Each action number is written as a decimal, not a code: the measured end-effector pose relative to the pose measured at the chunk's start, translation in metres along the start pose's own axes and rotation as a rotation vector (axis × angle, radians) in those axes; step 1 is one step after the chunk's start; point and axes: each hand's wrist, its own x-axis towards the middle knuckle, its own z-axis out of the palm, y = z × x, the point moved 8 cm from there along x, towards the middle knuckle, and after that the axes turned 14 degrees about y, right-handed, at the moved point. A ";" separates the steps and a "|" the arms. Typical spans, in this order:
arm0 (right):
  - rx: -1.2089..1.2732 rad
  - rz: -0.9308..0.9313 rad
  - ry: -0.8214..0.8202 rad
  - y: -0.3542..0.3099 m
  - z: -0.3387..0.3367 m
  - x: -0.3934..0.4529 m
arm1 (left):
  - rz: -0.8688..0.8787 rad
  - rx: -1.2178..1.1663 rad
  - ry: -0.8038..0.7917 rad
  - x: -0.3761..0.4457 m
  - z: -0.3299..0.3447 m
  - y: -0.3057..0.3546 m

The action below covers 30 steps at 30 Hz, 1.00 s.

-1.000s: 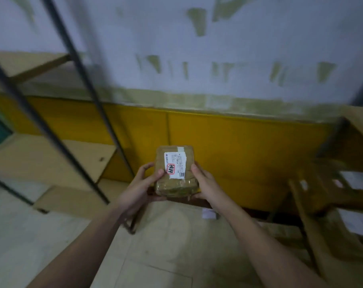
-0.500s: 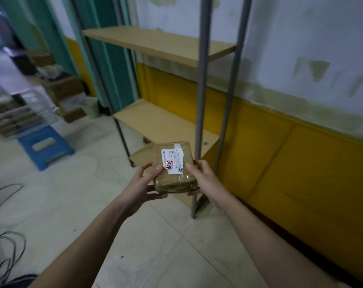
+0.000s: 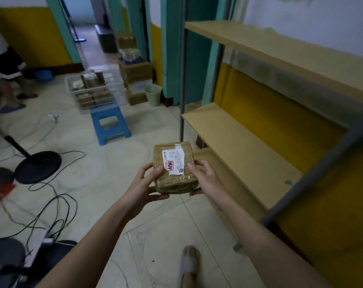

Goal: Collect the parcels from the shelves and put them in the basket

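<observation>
A brown taped parcel (image 3: 175, 179) with a white label sits between both my hands at chest height over the floor. My left hand (image 3: 144, 183) grips its left side, thumb on top and fingers beneath. My right hand (image 3: 205, 179) grips its right side the same way. A white wire basket (image 3: 116, 80) holding several brown parcels stands on a blue stool (image 3: 110, 125) at the back left. Wooden shelves (image 3: 238, 146) on a metal frame run along the right wall.
Black cables (image 3: 51, 206) and a round black stand base (image 3: 38, 166) lie on the floor at left. A person's legs (image 3: 8, 80) stand at far left. A pale bin (image 3: 153, 94) and cardboard boxes (image 3: 137, 71) sit by the green doorway. My foot (image 3: 188, 262) is below.
The view has swung left from the yellow wall to the room, bringing the basket, stool and doorway into sight. Both hands keep the same hold on the parcel.
</observation>
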 end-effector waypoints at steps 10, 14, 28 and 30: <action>-0.036 0.037 -0.300 -0.056 0.128 0.179 | 0.008 -0.036 0.267 0.140 -0.058 0.084; -0.074 0.036 -0.398 -0.073 0.185 0.233 | 0.008 -0.096 0.348 0.190 -0.091 0.108; -0.039 0.173 -0.511 -0.123 0.398 0.440 | 0.010 -0.148 0.372 0.433 -0.222 0.211; -0.034 0.157 -0.492 -0.139 0.425 0.474 | 0.005 -0.161 0.363 0.474 -0.236 0.234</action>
